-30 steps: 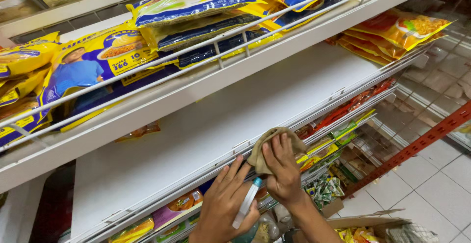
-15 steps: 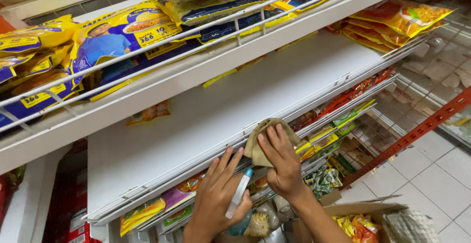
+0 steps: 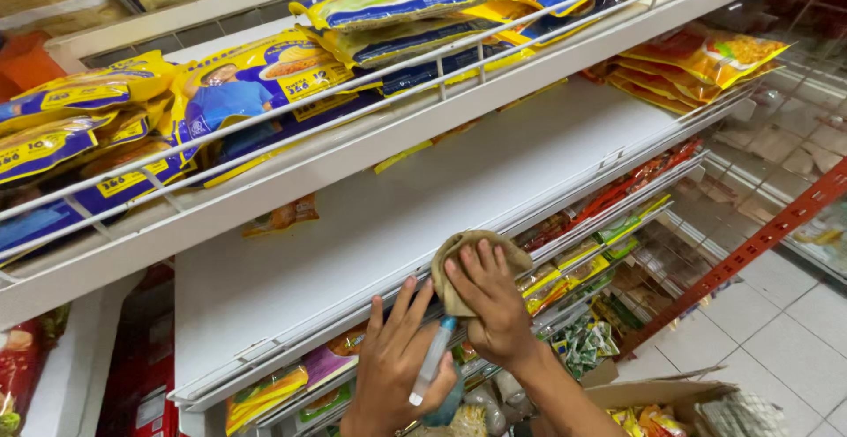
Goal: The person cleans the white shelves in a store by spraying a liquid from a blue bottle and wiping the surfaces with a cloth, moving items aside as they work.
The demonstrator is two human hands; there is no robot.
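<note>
My right hand (image 3: 490,299) presses a crumpled brown cloth (image 3: 460,252) against the front edge of a bare white shelf (image 3: 379,225). My left hand (image 3: 397,371) sits just below and to the left, fingers spread, with a small spray bottle (image 3: 434,362) with a blue and white top held between its fingers and palm. Both hands are at the shelf's wire front rail.
The shelf above holds yellow and blue food packets (image 3: 238,93) behind a wire rail. More yellow packets (image 3: 697,62) lie at the right end. Lower shelves carry colourful packets (image 3: 582,265). An open cardboard box (image 3: 653,402) stands on the tiled floor (image 3: 776,331).
My view has shifted a little, so the shelves sit further right. My right hand with the cloth stays at the shelf's front edge; the left hand has kept hold of the bottle.
</note>
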